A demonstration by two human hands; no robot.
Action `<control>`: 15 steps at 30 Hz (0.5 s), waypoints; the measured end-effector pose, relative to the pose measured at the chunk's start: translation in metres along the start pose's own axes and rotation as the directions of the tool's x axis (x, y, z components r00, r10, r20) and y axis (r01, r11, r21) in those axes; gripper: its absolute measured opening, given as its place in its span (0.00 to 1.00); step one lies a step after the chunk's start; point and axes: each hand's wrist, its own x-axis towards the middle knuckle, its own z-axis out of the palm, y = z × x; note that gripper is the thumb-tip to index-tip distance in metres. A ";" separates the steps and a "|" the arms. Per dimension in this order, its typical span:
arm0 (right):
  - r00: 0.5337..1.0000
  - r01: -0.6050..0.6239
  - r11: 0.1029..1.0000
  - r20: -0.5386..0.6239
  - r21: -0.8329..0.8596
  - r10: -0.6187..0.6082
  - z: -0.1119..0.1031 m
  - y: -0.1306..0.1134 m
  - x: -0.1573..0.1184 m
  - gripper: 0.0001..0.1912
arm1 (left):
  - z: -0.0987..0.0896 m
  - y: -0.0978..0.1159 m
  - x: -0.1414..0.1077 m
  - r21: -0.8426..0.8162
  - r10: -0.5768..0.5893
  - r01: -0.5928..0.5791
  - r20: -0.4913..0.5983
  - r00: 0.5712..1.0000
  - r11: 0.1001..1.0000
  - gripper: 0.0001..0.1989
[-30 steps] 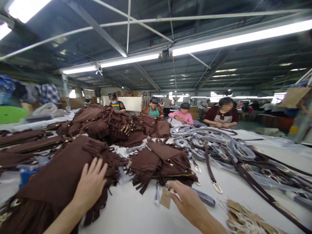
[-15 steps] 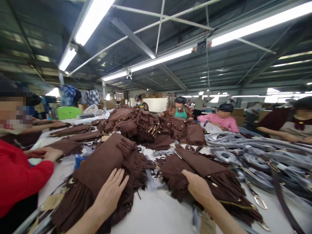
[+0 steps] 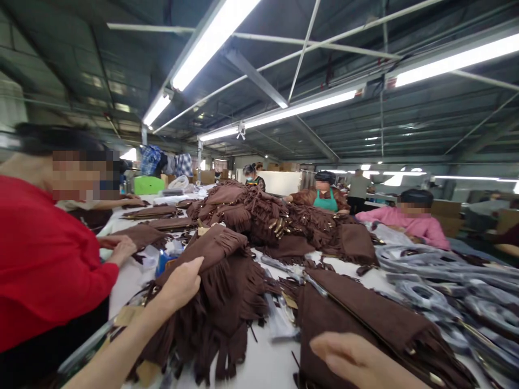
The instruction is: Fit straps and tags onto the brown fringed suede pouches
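Brown fringed bags cover the white table point(image 3: 265, 362). My left hand point(image 3: 181, 283) lies on a fringed brown bag point(image 3: 221, 259) left of centre, its fingers curled in with a fold of the bag at their tips. Low on the right, my right hand point(image 3: 344, 354) is over another brown bag point(image 3: 365, 310) that has a zip along it; its fingers are extended and blurred. Whether that hand touches the bag cannot be made out.
A large heap of brown fringed bags point(image 3: 243, 208) rises mid-table. Plastic-wrapped straps point(image 3: 430, 265) lie at the right. A person in red point(image 3: 44, 270) stands close at the left; several people work across the table.
The view has swung left. My left hand has gone from lying flat to curled on its bag. The right-hand bag's fringed flap no longer shows near my right hand, which sits lower in view.
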 end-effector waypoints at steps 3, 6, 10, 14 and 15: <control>0.997 -0.073 0.921 0.048 0.382 0.059 0.032 -0.048 0.065 0.19 | -0.036 -0.021 0.013 -0.115 -0.028 0.027 -0.011 1.000 0.993 0.27; 0.969 -0.192 0.861 -0.051 0.472 0.244 0.070 -0.074 0.138 0.25 | -0.064 -0.039 0.019 -0.235 -0.097 0.077 -0.074 0.993 0.969 0.28; 0.924 -0.199 0.882 -0.217 0.426 0.314 0.110 -0.094 0.219 0.44 | -0.067 -0.050 0.015 -0.319 -0.165 0.125 -0.103 0.981 0.940 0.29; 0.902 -0.139 0.914 -0.331 0.381 0.276 0.125 -0.097 0.255 0.45 | -0.054 -0.054 0.011 -0.329 -0.177 0.132 -0.112 0.978 0.935 0.29; 0.908 -0.109 0.921 -0.340 0.375 0.246 0.126 -0.095 0.256 0.41 | -0.054 -0.054 0.012 -0.323 -0.177 0.129 -0.123 0.976 0.937 0.29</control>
